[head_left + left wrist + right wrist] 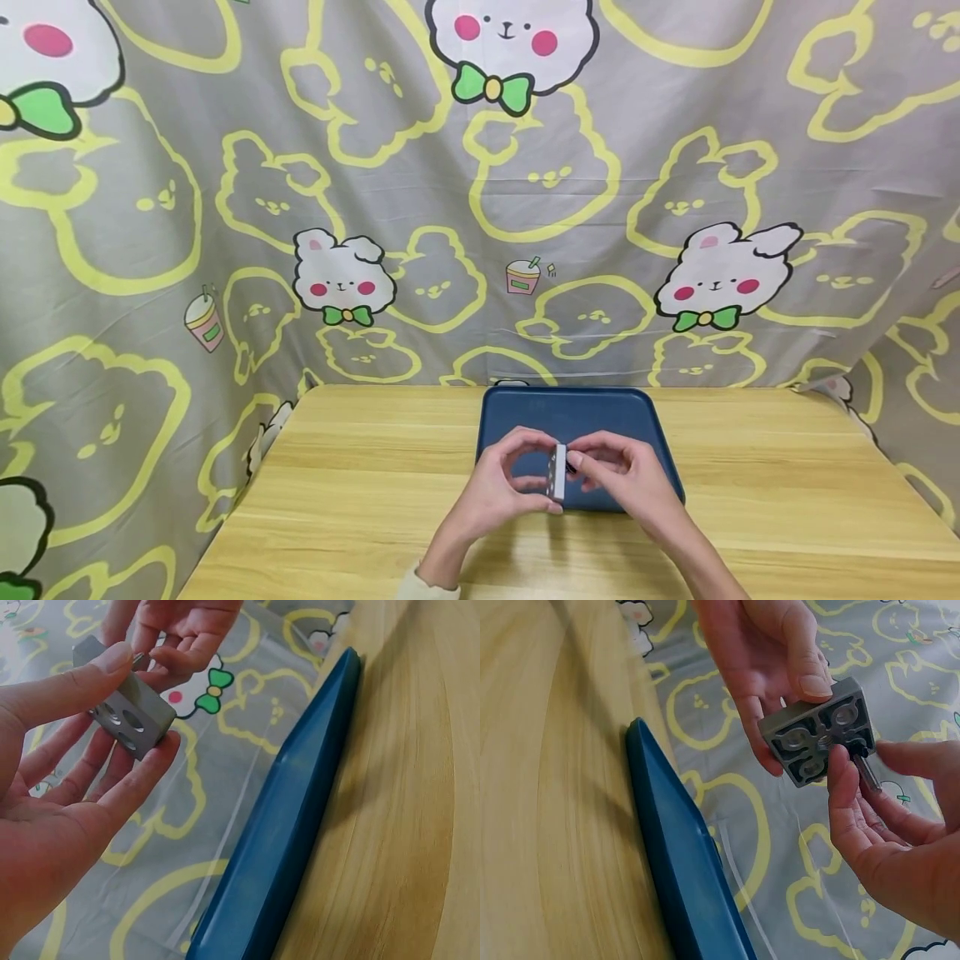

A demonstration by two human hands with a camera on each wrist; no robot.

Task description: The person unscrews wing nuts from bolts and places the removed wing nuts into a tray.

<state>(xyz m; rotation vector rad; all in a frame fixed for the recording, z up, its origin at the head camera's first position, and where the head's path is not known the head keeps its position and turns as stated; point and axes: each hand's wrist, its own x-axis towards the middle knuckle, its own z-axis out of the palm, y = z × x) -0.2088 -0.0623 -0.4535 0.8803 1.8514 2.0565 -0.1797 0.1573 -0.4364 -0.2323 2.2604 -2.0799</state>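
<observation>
Over the tray, my left hand holds a small grey metal block by its edges, thumb on one side and fingers on the other. Several round holes show on one face of the block. The opposite face, with ribs and round recesses, turns toward my right hand. In the right wrist view, the right fingertips pinch a small metal pin at a corner of that ribbed face. Its shank sticks out away from the block, and its dark inner end is partly hidden by the fingers.
Below the hands lies a blue rectangular tray with a raised rim, on a light wooden table. A grey curtain with cartoon animals hangs behind the table and along its sides.
</observation>
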